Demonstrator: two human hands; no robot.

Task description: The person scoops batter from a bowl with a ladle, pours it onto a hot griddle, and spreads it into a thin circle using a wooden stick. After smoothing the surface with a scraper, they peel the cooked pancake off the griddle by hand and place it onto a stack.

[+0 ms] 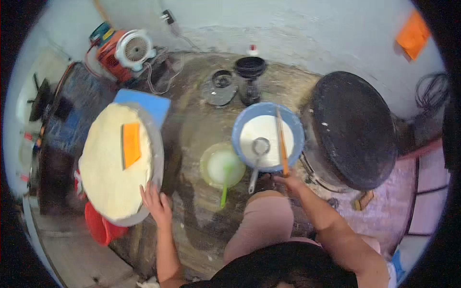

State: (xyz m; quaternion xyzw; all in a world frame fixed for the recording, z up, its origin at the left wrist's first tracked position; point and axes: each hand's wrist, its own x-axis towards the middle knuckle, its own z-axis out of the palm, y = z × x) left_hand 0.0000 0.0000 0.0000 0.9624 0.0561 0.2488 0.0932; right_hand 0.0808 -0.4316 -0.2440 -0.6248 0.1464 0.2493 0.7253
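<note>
My right hand is closed around the near end of a long, thin wooden stick, which reaches across a blue bucket of white batter. A metal ladle also rests in the bucket, its handle over the near rim. My left hand, fingers apart, is at the near right edge of a large, pale round stack on a round tray. An orange flat piece lies on that stack. Whether my left fingers press on the stack cannot be made out.
Between my hands stands a small bowl of whitish liquid with a green spoon. A large black round griddle stands at right. Behind are a black cup-shaped container and an orange blower. A red basin sits below the tray.
</note>
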